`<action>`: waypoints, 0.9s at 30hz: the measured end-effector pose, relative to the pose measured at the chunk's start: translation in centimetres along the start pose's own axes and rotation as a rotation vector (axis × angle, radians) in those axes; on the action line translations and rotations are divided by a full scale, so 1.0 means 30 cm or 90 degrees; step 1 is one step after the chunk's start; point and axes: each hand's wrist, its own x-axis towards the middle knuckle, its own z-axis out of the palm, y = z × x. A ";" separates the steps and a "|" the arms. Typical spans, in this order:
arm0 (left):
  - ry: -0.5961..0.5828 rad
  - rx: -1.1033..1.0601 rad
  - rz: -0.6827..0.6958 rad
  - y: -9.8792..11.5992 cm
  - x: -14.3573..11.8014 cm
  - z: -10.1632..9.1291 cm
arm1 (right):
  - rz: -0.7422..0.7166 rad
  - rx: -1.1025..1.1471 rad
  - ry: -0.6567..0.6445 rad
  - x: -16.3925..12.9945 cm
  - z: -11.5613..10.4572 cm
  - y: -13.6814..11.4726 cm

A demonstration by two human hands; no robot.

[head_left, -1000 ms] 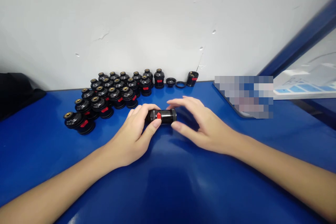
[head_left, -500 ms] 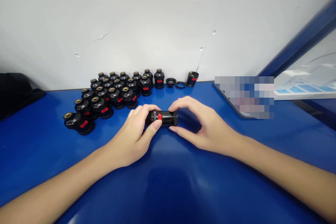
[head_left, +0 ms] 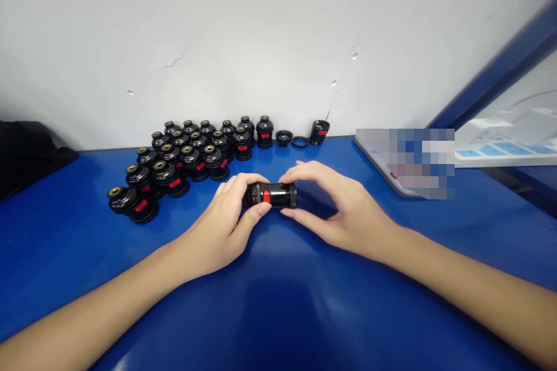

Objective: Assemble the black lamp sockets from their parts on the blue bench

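Black socket [head_left: 278, 192] lies on its side between the hands, the centre of the clock, with 12 o'clock away from the person; at 8 o'clock the left hand [head_left: 226, 220] grips its narrower end, the thumb just beside the red tab [head_left: 267, 197]; just past 3 o'clock the right hand [head_left: 343, 203] is curved around the end ring [head_left: 293, 195], thumb and fingers seemingly touching it and parted about as wide as it is; whether the socket touches the blue table [head_left: 278, 313], I cannot tell.

The glossy shell could slip or roll if the left grip is slack; a tilted push from the right might leave the ring crooked; a stray thumb could press the tab.

At 10 o'clock the standing sockets [head_left: 192, 162] crowd near the left hand, easily knocked by a sweep that way; around 1 o'clock sit a cup-shaped part [head_left: 284, 138], a loose ring [head_left: 300, 141] and an open body [head_left: 319, 133]; between 2 and 3 a tablet [head_left: 375, 163], partly blurred, flanks the right hand; the white wall [head_left: 261, 29] limits reach at 12.
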 end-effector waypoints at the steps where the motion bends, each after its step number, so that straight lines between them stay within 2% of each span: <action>1: -0.002 0.003 0.003 0.000 -0.001 0.000 | 0.004 -0.009 -0.003 0.002 0.000 -0.002; 6: -0.009 0.018 0.017 0.001 -0.005 0.003 | 0.036 -0.050 -0.060 0.013 -0.002 -0.005; 11: 0.003 -0.013 -0.002 0.000 -0.001 0.006 | -0.027 -0.028 0.003 0.012 -0.002 -0.008; 16: -0.006 -0.023 -0.008 0.006 0.003 -0.002 | -0.029 -0.049 0.031 0.006 -0.003 -0.020; 23: -0.015 -0.019 -0.003 0.009 0.001 -0.007 | 0.029 -0.080 -0.041 0.002 -0.001 -0.010; 27: -0.014 -0.005 0.005 0.006 0.003 -0.001 | -0.007 -0.055 -0.037 0.001 -0.003 0.002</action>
